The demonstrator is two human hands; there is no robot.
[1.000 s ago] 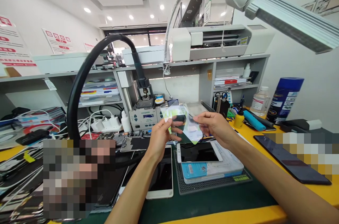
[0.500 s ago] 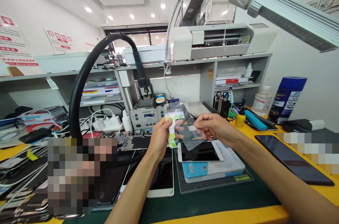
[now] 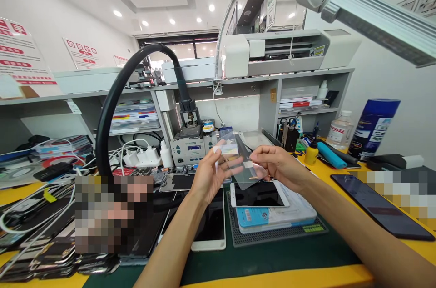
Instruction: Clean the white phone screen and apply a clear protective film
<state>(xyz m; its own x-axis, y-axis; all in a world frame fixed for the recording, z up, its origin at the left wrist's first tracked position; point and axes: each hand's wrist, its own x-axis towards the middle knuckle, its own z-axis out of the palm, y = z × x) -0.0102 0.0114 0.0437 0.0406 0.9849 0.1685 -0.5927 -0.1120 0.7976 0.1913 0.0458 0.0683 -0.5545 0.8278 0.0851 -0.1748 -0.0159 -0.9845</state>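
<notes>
My left hand (image 3: 207,172) has its thumb in front of a clear plastic film (image 3: 226,148) and its fingers behind, showing through. The thumb and fingers of my right hand (image 3: 277,164) pinch the edge of a clear sheet (image 3: 245,174) that overlaps the film. How many layers there are is hard to tell. Below the hands, a white-framed phone (image 3: 260,194) lies face up on a blue and white flat box (image 3: 275,216). That box rests on a dark textured pad (image 3: 282,236). A larger white-framed device (image 3: 211,226) lies partly under my left forearm.
Dark phone parts (image 3: 44,251) are piled at left, beside a thick black hose (image 3: 102,124). Behind stands a grey control unit (image 3: 187,151). To the right are a yellow bottle (image 3: 310,154), a blue can (image 3: 374,129) and a dark tablet (image 3: 378,206). A lamp (image 3: 384,24) hangs overhead.
The green and white card seen in my left hand is no longer visible there; clear film shows instead. My left fingers have spread behind it. My right hand keeps its pinch. The view has shifted slightly.
</notes>
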